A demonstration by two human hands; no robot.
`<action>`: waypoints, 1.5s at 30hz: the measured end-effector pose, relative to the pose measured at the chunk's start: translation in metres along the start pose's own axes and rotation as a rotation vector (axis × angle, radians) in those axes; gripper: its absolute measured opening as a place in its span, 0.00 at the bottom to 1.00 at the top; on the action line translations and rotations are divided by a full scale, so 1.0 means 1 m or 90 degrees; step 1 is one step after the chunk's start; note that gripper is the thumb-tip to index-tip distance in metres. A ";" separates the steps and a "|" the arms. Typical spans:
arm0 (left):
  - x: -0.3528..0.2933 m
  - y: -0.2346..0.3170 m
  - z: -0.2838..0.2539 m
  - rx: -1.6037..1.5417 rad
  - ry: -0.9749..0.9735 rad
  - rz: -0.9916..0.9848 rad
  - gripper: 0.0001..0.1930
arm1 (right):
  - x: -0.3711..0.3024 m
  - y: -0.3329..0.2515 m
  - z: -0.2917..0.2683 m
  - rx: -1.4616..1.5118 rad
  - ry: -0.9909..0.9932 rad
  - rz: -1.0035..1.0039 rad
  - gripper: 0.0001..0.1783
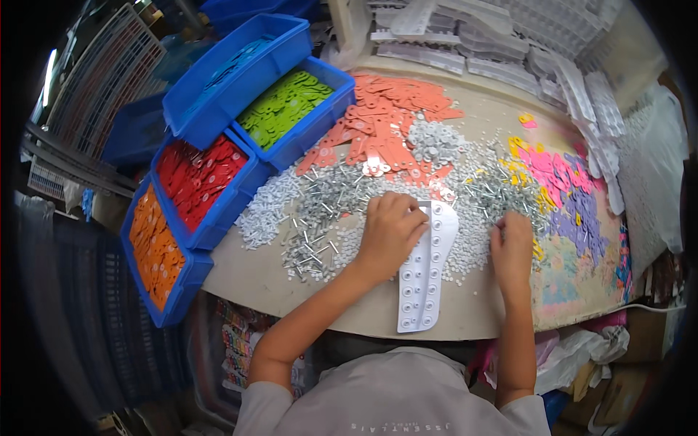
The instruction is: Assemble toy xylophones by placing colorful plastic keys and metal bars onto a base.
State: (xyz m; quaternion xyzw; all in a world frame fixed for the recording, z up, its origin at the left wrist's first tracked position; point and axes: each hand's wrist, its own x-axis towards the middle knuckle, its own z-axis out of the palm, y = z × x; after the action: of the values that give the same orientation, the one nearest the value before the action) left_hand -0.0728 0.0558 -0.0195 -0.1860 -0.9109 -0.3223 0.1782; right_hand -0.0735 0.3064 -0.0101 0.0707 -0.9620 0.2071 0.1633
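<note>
Apparently, a picking-and-placing step is unfolding: the left hand (pixel 392 231) is curling over the upper end of the white strip (pixel 424 272), its hold unclear; that is lying between both hands; the right hand (pixel 513 243) is bunching its fingertips beside metal pins (pixel 502 190), contents hidden. Placing one is probably calling for careful aim.

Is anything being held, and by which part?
The left hand touches the white strip near its far end; whether it or the right hand, beside metal pins, grips anything cannot be told.
</note>
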 end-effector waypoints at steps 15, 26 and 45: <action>-0.081 -0.042 -0.073 0.194 0.001 -0.241 0.08 | -0.007 -0.072 -0.007 0.460 -0.114 0.059 0.07; -0.072 -0.034 -0.060 0.126 0.093 -0.254 0.04 | -0.011 -0.082 0.035 0.283 -0.090 -0.078 0.07; -0.041 0.024 -0.034 -0.257 0.055 -0.241 0.05 | 0.001 -0.049 0.011 0.064 0.106 -0.100 0.04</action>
State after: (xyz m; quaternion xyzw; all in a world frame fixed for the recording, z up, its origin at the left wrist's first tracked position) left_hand -0.0191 0.0419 -0.0004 -0.0300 -0.8384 -0.5324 0.1130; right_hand -0.0677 0.2574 -0.0007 0.1362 -0.9251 0.2470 0.2543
